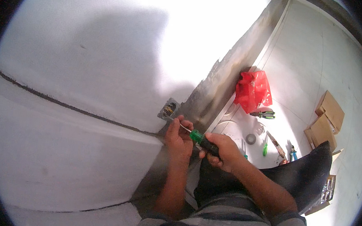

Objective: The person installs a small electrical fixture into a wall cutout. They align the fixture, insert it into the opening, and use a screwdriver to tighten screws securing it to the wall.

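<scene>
A screwdriver (pixel 197 136) with a green and black handle slants up and left toward the wall. Its handle is wrapped by my right hand (pixel 227 153). My left hand (pixel 178 144) is closed around the front end of the metal shaft, with thumb and fingers close together; the tip is hidden there, and whether a screw is held with it I cannot tell. Just above those fingertips, a recessed electrical wall box (pixel 169 109) with wires inside and a greyish rim is set in the white wall (pixel 107 82).
On the tiled floor at right lie a red plastic bag (pixel 254 91), pliers (pixel 265 114), a roll of grey tape (pixel 250 139), a green screwdriver (pixel 265 148), a long stained tool (pixel 276 145), blue-handled pliers (pixel 293 154) and cardboard boxes (pixel 324 129). My dark-clothed knee (pixel 307 168) stands nearer.
</scene>
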Demonstrator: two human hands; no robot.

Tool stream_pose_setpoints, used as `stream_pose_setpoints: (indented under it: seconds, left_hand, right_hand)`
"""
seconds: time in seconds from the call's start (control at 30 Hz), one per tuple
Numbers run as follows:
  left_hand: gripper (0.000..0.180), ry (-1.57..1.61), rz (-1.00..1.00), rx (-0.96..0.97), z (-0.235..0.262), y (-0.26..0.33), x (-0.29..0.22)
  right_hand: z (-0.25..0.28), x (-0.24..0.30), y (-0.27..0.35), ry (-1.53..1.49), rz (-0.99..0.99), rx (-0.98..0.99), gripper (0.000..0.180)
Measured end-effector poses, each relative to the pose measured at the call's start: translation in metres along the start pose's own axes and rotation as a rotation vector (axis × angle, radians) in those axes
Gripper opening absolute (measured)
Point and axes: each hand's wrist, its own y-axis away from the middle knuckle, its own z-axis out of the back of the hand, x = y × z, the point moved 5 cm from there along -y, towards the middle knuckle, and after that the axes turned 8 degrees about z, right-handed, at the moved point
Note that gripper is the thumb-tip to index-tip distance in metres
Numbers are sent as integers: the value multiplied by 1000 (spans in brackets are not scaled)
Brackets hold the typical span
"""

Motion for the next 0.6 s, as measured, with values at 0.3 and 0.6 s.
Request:
stream_pose_setpoints:
  seconds: [0.3, 0.6]
  left_hand:
    - [29, 156, 118, 148, -14, 10, 8]
    - [20, 64, 9, 77, -12, 7, 0]
  right_hand:
    - [-14, 14, 2, 135, -97, -145, 34]
    - [-38, 49, 10, 1554, 825, 18, 32]
